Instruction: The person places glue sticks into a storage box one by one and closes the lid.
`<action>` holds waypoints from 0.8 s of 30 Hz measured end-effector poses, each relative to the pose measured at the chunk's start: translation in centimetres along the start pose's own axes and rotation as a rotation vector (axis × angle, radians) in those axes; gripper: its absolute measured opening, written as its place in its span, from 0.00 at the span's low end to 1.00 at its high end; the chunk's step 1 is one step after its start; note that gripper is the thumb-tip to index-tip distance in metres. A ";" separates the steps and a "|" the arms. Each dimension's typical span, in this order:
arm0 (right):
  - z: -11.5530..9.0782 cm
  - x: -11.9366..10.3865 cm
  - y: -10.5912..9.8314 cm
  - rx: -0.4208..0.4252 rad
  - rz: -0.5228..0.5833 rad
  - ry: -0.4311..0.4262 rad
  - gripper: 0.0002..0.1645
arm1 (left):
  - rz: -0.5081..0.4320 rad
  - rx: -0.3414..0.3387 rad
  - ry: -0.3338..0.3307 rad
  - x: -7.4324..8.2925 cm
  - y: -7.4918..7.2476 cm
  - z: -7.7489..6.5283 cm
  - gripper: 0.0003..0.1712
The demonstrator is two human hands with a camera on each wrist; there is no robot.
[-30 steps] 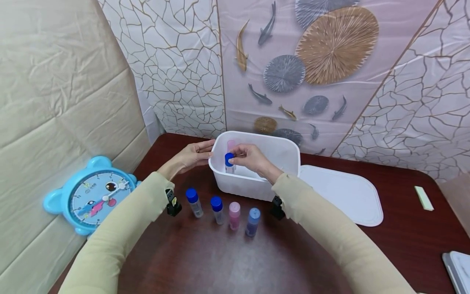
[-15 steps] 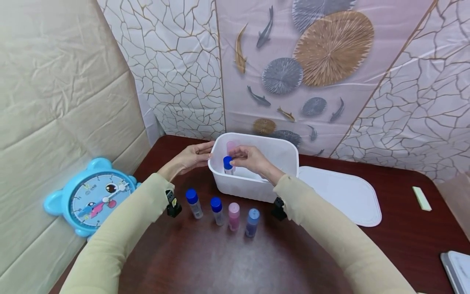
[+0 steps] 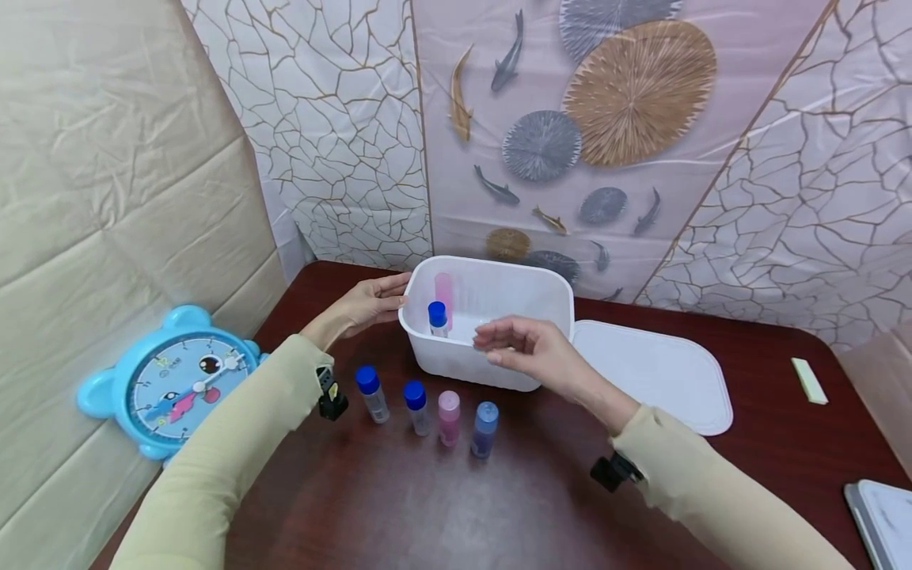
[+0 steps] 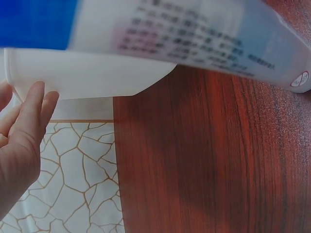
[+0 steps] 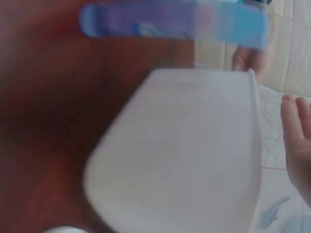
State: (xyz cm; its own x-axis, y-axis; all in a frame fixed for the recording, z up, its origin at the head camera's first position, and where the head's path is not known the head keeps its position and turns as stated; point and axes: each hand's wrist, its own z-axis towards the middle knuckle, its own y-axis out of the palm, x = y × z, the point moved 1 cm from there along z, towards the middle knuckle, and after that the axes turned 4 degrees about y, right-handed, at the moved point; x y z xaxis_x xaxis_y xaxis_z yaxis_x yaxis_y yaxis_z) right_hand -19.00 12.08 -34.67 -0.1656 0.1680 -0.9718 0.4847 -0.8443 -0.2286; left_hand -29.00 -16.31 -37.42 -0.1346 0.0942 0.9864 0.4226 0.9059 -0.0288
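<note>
A white plastic bin (image 3: 492, 366) stands near the table's back edge. Inside its left end are a pink bottle (image 3: 444, 290) and a small clear bottle with a blue cap (image 3: 438, 310). My left hand (image 3: 363, 307) rests its straight fingers against the bin's left side. My right hand (image 3: 537, 352) hovers over the front rim, fingers loosely bent and nothing held. In front of the bin stand two blue-capped clear bottles (image 3: 373, 393) (image 3: 416, 408), a pink bottle (image 3: 449, 418) and a blue-purple bottle (image 3: 484, 430). The right wrist view is blurred.
A flat white lid (image 3: 655, 372) lies right of the bin. At the left is a light-blue bear-shaped clock (image 3: 188, 384). A pale green strip (image 3: 810, 380) and a white-topped object (image 3: 883, 514) lie far right. Patterned sheeting hangs behind the table.
My right hand has let go of the blue-capped bottle inside the bin and moved out to the right, towards the front rim. My left hand stays at the bin's side.
</note>
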 end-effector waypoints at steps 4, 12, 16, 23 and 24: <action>-2.0 1.4 0.5 -0.060 0.065 -0.017 0.23 | -0.002 -0.002 0.003 -0.2 -0.1 0.2 0.34; -3.1 4.3 1.2 -0.194 0.107 -0.080 0.26 | -0.004 0.008 -0.005 -0.2 -0.1 0.0 0.34; -3.2 5.0 1.6 -0.233 0.133 -0.054 0.26 | -0.010 0.002 0.000 -0.1 0.0 0.0 0.34; -3.2 5.3 1.7 -0.225 0.057 -0.059 0.21 | -0.012 0.009 -0.003 0.0 0.1 -0.1 0.34; -3.2 5.3 1.7 -0.215 0.035 -0.064 0.20 | -0.013 0.008 -0.003 0.0 0.2 -0.1 0.34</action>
State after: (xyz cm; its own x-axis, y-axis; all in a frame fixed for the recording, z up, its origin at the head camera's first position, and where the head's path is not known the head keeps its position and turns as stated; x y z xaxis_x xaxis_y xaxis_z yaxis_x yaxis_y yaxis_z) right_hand -16.29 13.18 -40.37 -0.1958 0.1021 -0.9753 0.6621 -0.7199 -0.2083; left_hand -28.84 -16.22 -37.38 -0.1428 0.0834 0.9862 0.4131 0.9105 -0.0172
